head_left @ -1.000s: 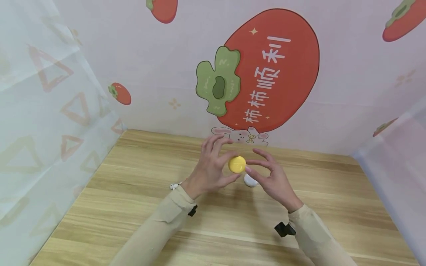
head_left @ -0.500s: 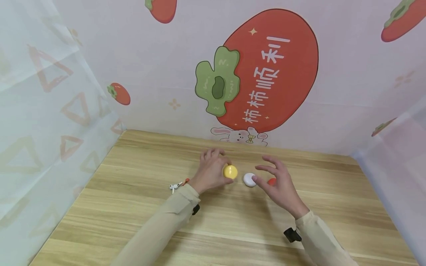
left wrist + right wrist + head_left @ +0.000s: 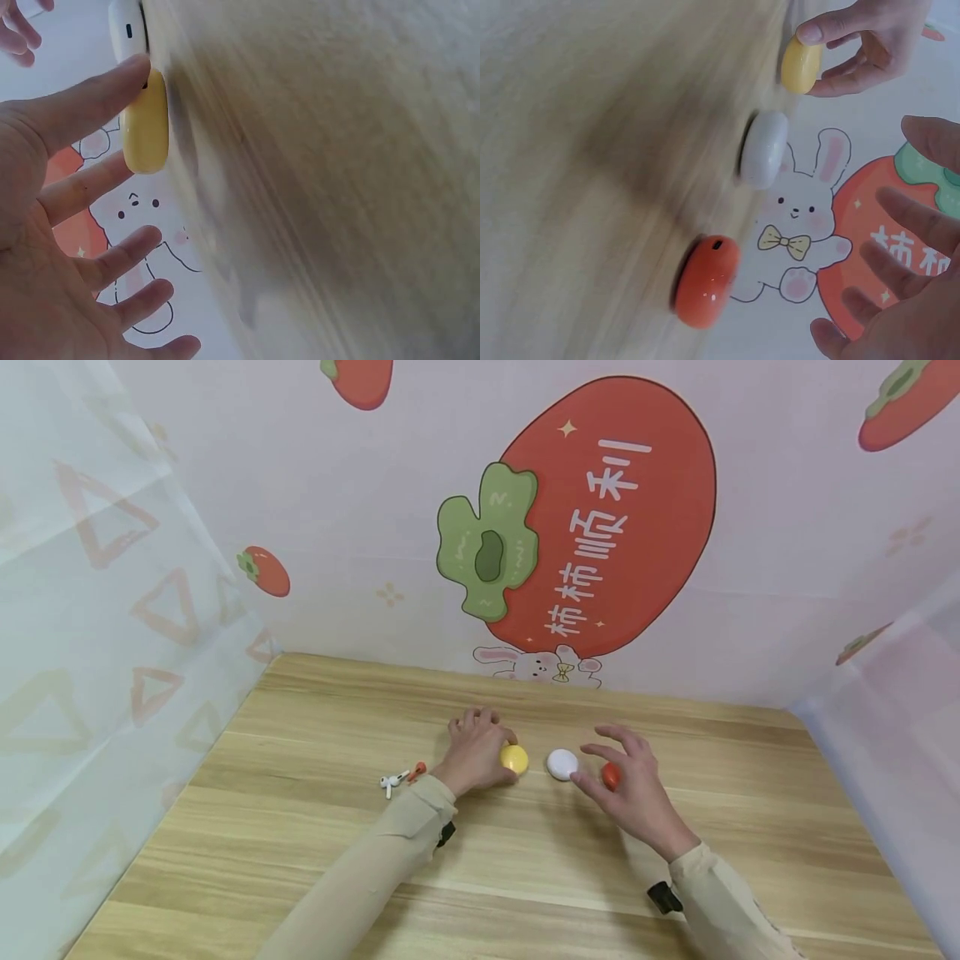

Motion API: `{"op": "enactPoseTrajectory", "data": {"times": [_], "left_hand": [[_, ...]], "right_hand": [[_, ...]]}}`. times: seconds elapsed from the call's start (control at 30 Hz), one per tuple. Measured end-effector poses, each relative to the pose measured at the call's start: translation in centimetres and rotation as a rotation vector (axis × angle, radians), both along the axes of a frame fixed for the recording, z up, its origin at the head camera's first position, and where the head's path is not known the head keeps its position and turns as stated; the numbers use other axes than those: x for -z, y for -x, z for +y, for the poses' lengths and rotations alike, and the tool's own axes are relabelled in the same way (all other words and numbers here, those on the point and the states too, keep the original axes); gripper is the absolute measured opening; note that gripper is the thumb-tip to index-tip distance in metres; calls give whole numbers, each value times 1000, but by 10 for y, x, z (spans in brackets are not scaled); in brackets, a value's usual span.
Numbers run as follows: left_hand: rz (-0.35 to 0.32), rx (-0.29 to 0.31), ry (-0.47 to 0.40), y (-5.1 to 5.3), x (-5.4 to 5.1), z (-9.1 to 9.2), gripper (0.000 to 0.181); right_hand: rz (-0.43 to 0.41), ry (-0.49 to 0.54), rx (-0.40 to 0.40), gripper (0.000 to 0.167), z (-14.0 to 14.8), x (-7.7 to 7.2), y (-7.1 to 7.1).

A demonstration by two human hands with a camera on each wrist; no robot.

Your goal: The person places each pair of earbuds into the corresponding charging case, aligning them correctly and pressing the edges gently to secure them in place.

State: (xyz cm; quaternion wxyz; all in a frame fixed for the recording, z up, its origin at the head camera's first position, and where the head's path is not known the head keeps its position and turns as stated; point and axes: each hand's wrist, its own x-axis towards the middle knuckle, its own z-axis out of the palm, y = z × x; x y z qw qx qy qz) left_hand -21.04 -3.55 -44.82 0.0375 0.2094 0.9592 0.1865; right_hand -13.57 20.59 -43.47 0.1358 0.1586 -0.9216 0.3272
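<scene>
A round yellow earbud case [image 3: 514,759] sits between the thumb and forefinger of my left hand [image 3: 477,753], at or just above the tabletop. The left wrist view shows this pinch from the side, the other fingers spread. To its right a round white earbud case [image 3: 562,765] lies on the table. An orange case [image 3: 708,281] lies farther right, partly behind my right hand [image 3: 634,789] in the head view. That hand hovers with fingers apart and nothing between them. Left of my left hand lie white earbuds [image 3: 392,781] and something small and orange, earbud-like [image 3: 417,770].
The wooden table [image 3: 300,860] meets a printed back wall [image 3: 360,527] with a large persimmon and a rabbit. Hanging sheets [image 3: 90,610] close off the left and right sides. A black wrist camera [image 3: 664,897] is strapped at the right sleeve.
My left hand has lowered the yellow case toward the table and slightly left. My right hand has drawn away from it to the right, and the orange case and small orange item have come into view.
</scene>
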Motion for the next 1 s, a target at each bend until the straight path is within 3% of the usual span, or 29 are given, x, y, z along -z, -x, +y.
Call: {"op": "enactPoseTrajectory", "data": {"times": [0.67,1.0], "left_hand": [[-32,-14,-1,1,1,-2,56],[18,-8,-22,-5,-5,-9,63]], "right_hand": [[-57,-37,16,42,-1,6,6],[-83,-82,35,46,-4,9,16]]}}
